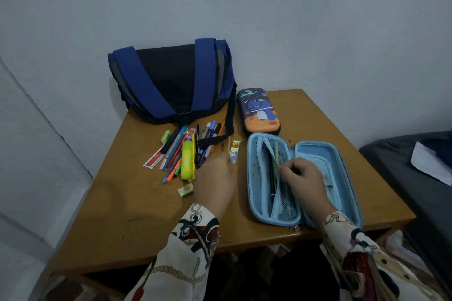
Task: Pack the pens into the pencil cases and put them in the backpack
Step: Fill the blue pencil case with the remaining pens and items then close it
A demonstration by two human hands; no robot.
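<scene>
Wooden table point(137, 205) set against a pale wall. Blue and black backpack point(171, 83) at the far edge, straps up, one dark strap trailing down over the pen pile. Loose pens point(182, 151) fanned out just in front of the backpack, mixed with a ruler point(152, 159), a yellow highlighter point(187, 164), a green eraser point(166, 136); small wrapped eraser point(235, 151) to the right of the pile, a tan sharpener point(186, 189) nearer the table's front. Closed dinosaur pencil case point(258, 111) right of the backpack, flat on the table. Light-blue pencil case point(303, 182) lying open in front of it, a few pens already tucked behind the mesh pocket in its left half. Right hand point(304, 179) over the open case, fingers curled, pinching at the mesh pocket's edge. Left hand point(215, 183) blurred, between pen pile and open case; a thin pencil-like stick point(229, 145) showing past the fingertips, grip and finger state cannot be told
</scene>
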